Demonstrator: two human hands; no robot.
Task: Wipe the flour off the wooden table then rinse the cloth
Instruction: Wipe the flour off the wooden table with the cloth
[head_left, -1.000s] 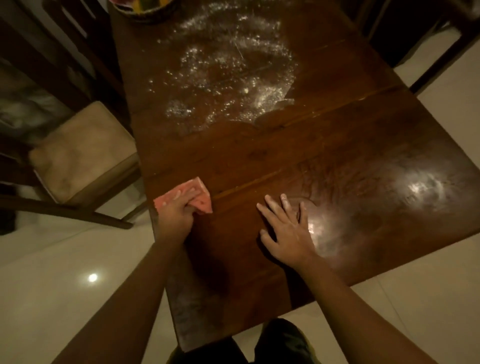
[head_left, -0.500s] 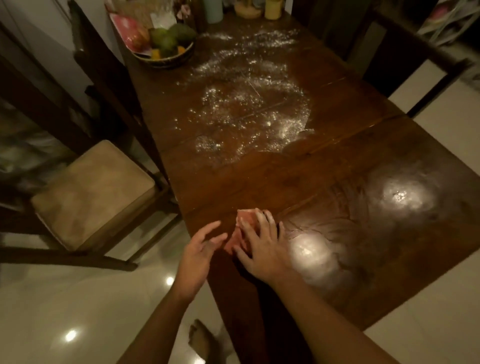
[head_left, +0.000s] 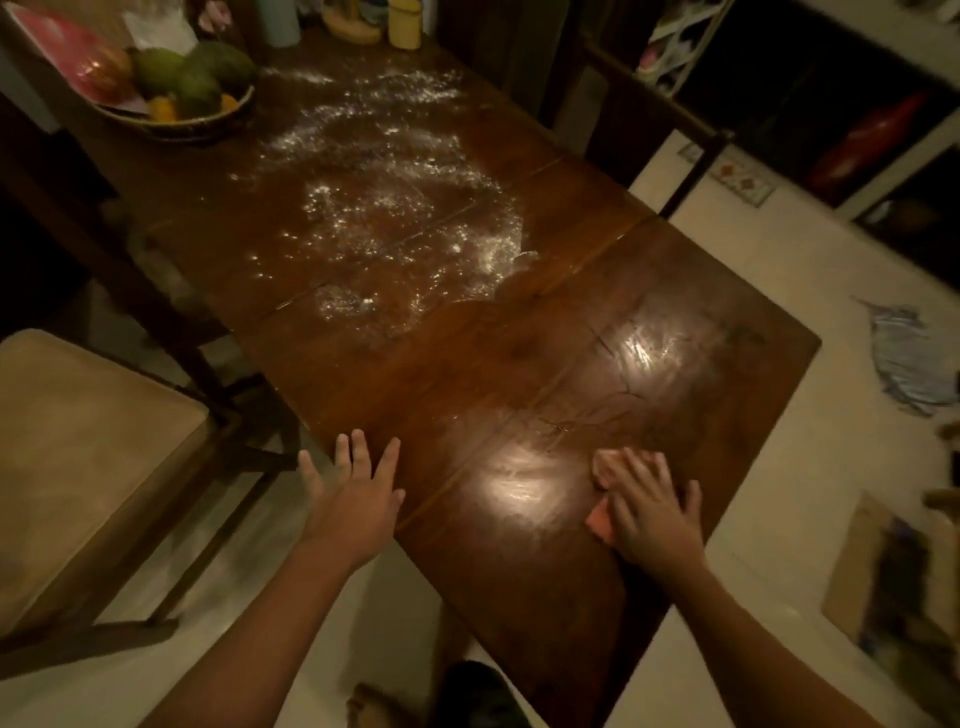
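A dark wooden table (head_left: 519, 364) runs from the near edge to the far left. White flour (head_left: 395, 208) is scattered over its middle and far half; the near part shines with wet streaks. My right hand (head_left: 649, 512) lies flat on a pink cloth (head_left: 602, 522), pressing it onto the table close to the near right edge; only the cloth's left edges show from under my fingers. My left hand (head_left: 358, 493) rests with its fingers spread at the table's left edge and holds nothing.
A basket of fruit (head_left: 182, 93) stands at the far left of the table, with jars (head_left: 400, 23) at the far end. A cushioned chair (head_left: 78, 457) is on the left, another chair (head_left: 670, 114) on the right. Fabric (head_left: 904, 358) and a mat (head_left: 893, 577) lie on the tiled floor.
The cloth passed from my left hand to my right hand, which then slid it rightwards across the near part of the table. My left hand let go and moved to the left edge.
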